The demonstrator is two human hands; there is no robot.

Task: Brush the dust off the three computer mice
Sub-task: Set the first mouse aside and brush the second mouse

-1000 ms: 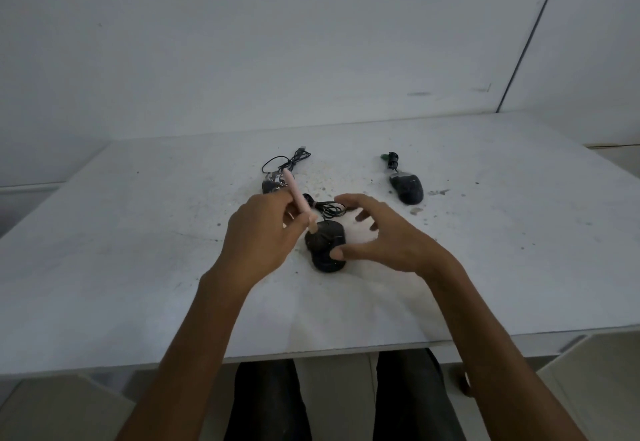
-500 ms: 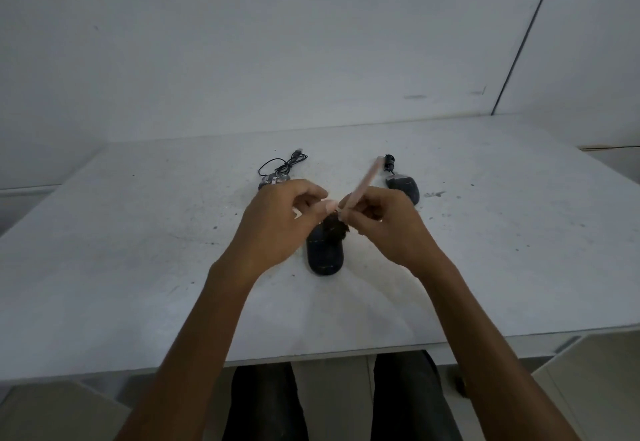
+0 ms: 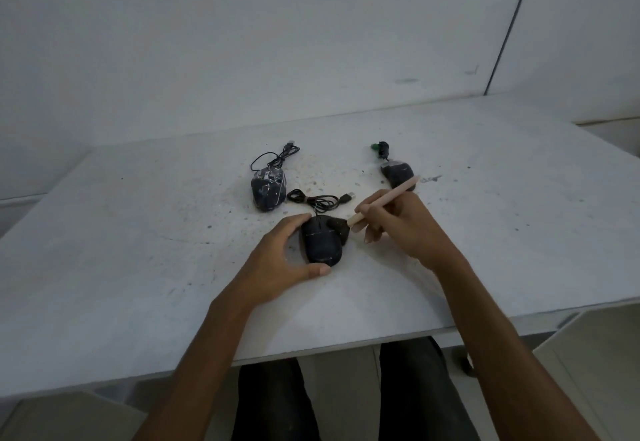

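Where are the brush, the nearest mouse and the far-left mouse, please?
brush (image 3: 401, 189): head view, on the pink handle.
nearest mouse (image 3: 322, 243): head view, middle of its back.
far-left mouse (image 3: 267, 191): head view, top of its shell.

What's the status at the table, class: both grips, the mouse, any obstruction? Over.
Status: left grip holds near mouse; right grip pinches pink brush, bristles at its right front. The cable is coiled beyond, not obstructing. Over.

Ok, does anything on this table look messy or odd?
Yes: pale grit and dark specks litter the table between the far left mouse and far right mouse; the left one looks streaked with whitish marks.
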